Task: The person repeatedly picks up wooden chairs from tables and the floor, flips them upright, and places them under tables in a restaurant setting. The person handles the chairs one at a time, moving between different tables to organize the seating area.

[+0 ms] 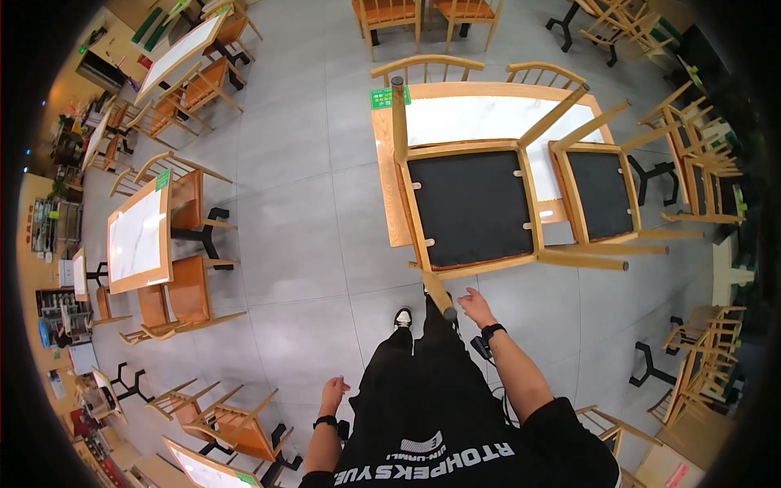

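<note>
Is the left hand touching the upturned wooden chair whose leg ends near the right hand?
No, the left hand hangs beside the black trousers, well apart from the upturned wooden chair.

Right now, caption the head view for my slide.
Two upturned chairs rest on a white-topped table; the right hand is near one chair leg, the left hand hangs apart.

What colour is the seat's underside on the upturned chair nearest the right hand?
The underside is black, best seen in the head view.
</note>
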`<state>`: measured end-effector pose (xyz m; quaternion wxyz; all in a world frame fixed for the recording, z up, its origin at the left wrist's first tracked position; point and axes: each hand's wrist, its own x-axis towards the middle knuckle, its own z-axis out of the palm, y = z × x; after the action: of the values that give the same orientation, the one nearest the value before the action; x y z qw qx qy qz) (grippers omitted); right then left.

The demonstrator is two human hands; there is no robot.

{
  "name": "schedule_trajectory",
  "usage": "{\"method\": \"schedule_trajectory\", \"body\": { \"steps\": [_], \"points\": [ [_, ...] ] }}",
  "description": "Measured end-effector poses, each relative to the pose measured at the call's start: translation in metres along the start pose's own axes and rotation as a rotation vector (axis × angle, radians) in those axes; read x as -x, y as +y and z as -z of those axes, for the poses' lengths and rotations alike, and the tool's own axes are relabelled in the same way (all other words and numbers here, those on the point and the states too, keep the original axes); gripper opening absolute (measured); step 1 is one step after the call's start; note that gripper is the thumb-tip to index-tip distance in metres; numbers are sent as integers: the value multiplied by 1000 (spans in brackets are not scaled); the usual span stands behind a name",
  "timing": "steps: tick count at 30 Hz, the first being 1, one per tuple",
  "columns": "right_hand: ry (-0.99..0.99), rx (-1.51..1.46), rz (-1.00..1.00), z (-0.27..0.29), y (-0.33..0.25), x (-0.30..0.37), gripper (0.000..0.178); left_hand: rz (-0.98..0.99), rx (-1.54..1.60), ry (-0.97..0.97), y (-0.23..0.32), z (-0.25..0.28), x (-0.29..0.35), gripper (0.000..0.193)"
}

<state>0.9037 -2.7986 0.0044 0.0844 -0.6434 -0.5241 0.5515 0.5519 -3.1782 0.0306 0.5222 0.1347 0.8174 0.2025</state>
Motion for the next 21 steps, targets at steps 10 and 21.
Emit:
{"method": "schedule_trajectory", "body": {
  "steps": [10, 21],
  "points": [
    [-13, 27, 133, -32, 31, -75, 45, 154, -13, 17, 45, -53, 84, 39],
    [-71, 236, 264, -59, 97, -133, 39, 116, 16, 161, 53, -58, 90, 35]
  ]
}}
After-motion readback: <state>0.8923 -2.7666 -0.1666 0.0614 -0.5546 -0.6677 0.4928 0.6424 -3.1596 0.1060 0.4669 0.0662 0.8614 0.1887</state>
